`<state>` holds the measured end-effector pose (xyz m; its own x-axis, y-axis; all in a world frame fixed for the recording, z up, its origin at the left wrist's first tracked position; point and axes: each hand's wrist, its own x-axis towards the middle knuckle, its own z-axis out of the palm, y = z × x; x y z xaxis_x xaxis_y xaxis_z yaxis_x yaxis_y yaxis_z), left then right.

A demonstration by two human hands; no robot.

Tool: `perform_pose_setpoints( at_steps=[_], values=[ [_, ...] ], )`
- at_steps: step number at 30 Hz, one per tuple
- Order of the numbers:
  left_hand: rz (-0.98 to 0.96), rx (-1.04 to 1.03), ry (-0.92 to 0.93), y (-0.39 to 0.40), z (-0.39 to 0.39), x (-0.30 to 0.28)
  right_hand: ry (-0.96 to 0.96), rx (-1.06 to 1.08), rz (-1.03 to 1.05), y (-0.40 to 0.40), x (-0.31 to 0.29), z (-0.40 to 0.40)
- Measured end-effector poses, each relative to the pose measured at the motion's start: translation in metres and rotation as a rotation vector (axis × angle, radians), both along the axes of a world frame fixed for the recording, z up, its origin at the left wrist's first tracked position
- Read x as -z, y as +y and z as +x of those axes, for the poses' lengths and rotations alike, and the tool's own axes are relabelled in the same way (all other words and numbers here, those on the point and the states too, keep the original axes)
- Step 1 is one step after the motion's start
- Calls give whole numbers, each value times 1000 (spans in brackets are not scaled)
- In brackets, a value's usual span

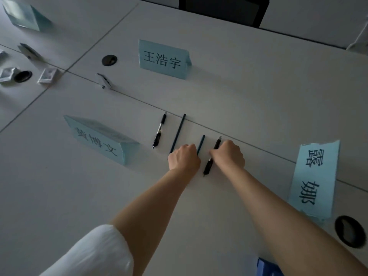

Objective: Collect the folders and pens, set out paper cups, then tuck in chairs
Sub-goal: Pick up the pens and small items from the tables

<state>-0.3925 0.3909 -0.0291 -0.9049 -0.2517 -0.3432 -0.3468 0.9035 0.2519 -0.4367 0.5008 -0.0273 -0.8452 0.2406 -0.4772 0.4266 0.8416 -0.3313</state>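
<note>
White tabletop (249, 92) carries four writing tools lying side by side near a seam. Farthest left lies a black pen (158, 130), apart from both hands. Next to it a long dark pencil (177, 133) runs down under the left hand (184, 156), whose fingers curl over its near end. A shorter pencil (201, 144) sits between the two hands, its lower end hidden by the left knuckles. The right hand (228, 153) is curled onto a second black pen (211, 156), seemingly pinching its middle, though the fingertips are out of sight. Three pale blue name cards stand around: one (163, 58) beyond the pens, one (99, 138) to the left, one (314, 180) to the right. A blue folder corner (266, 267) shows at the bottom edge.
</note>
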Motion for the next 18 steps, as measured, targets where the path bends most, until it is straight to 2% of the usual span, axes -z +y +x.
perform_pose_setpoints(
  at_steps=[4,10,14,18],
  values=[
    [96,-91,0,-9,0,-6,33,-52,23,1,-2,2],
    [308,-444,151,-68,-26,-28,85,-59,-230,-33,-8,-12],
    [293,-569,173,-103,-48,-28,28,-95,-330,-61,-4,-18],
    [269,-553,105,-120,-57,-9,26,-67,-402,-87,4,-34]
  ],
)
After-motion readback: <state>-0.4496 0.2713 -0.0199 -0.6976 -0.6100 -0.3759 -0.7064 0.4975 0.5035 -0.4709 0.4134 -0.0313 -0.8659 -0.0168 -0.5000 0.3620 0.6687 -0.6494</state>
